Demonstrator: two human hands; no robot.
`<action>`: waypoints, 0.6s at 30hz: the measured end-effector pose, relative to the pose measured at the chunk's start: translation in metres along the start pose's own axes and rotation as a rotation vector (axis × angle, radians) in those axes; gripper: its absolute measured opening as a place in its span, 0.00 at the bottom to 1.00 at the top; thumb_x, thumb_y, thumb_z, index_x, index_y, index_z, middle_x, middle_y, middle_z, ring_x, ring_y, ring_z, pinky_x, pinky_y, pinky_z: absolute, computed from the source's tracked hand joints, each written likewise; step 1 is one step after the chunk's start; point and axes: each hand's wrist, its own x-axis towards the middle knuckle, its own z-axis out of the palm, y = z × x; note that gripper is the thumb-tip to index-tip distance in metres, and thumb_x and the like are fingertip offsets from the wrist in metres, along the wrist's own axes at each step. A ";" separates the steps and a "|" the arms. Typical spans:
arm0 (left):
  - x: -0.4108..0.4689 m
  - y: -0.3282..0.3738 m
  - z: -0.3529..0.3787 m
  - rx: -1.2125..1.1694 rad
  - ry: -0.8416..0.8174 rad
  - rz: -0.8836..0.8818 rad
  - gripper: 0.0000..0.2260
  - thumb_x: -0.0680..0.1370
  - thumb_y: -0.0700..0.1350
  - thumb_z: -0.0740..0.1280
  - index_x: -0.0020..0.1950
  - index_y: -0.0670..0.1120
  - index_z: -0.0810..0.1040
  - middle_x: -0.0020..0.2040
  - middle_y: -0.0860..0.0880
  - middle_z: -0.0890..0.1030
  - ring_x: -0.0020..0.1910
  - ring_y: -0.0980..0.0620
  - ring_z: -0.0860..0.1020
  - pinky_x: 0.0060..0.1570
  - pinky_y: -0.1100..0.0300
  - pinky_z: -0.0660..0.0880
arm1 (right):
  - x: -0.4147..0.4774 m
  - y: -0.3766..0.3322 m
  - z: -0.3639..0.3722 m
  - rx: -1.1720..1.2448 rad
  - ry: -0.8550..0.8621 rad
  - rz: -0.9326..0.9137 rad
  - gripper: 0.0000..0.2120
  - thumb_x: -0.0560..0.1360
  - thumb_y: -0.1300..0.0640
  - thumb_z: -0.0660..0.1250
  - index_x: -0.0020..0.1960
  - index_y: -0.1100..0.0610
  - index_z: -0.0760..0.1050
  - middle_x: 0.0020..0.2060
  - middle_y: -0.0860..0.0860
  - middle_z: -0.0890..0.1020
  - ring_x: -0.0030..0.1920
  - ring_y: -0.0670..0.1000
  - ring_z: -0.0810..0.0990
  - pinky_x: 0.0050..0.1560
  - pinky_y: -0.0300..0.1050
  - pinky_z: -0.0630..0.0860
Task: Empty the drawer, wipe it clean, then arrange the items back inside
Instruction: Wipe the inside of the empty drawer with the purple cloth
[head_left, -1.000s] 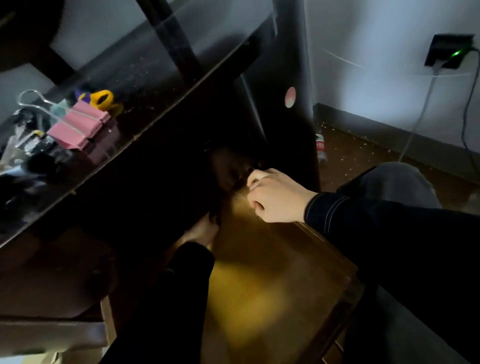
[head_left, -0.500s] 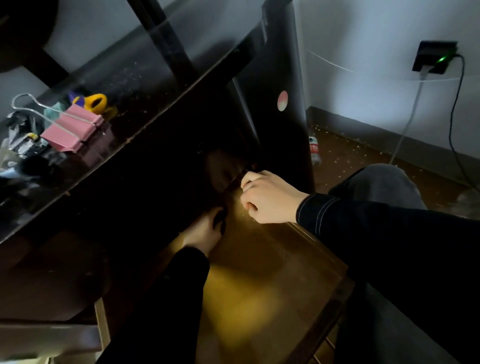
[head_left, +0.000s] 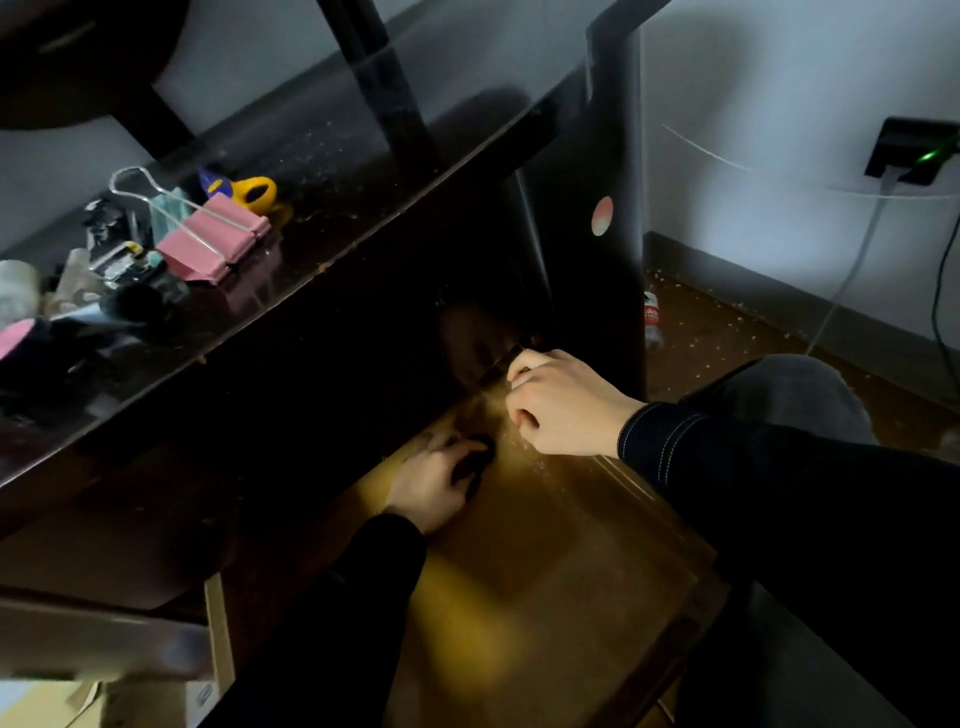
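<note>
Amber wood showed across nearly the whole drawer (head_left: 545, 597) floor, so the emptying looked almost done! Your left hand (head_left: 434, 486) reached to the far end under the desk top (head_left: 363, 156), fingers curled round a small dark item (head_left: 474, 453), likely the last one inside. Your right hand (head_left: 563, 405) sat at the far right corner, fingers curled tight, though I could not tell whether it held anything. Up on the desk top, far left, lay a pink binder clip (head_left: 213, 244) and a yellow scissors handle (head_left: 254, 191). Crumbs (head_left: 535, 460) dotted the wood near your right hand, so wiping and restocking both looked ahead of you.
</note>
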 end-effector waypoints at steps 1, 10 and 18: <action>0.016 -0.002 -0.004 -0.062 0.012 -0.081 0.19 0.79 0.45 0.66 0.70 0.54 0.74 0.67 0.50 0.73 0.63 0.49 0.75 0.63 0.55 0.73 | 0.001 0.001 0.002 0.004 0.004 -0.001 0.08 0.75 0.55 0.64 0.39 0.49 0.80 0.40 0.42 0.81 0.61 0.43 0.70 0.63 0.48 0.69; 0.031 0.025 0.005 -0.065 0.130 -0.224 0.22 0.76 0.43 0.65 0.70 0.53 0.74 0.65 0.49 0.75 0.60 0.45 0.76 0.59 0.55 0.75 | 0.000 0.001 0.000 0.003 -0.012 0.008 0.08 0.75 0.55 0.64 0.39 0.51 0.81 0.39 0.42 0.81 0.62 0.43 0.70 0.62 0.50 0.70; 0.012 0.010 0.003 0.062 0.050 -0.050 0.21 0.78 0.45 0.65 0.71 0.57 0.73 0.66 0.51 0.72 0.63 0.47 0.72 0.61 0.56 0.72 | 0.001 0.002 0.004 -0.016 -0.007 -0.005 0.08 0.75 0.54 0.64 0.42 0.49 0.82 0.41 0.42 0.82 0.63 0.44 0.70 0.63 0.49 0.69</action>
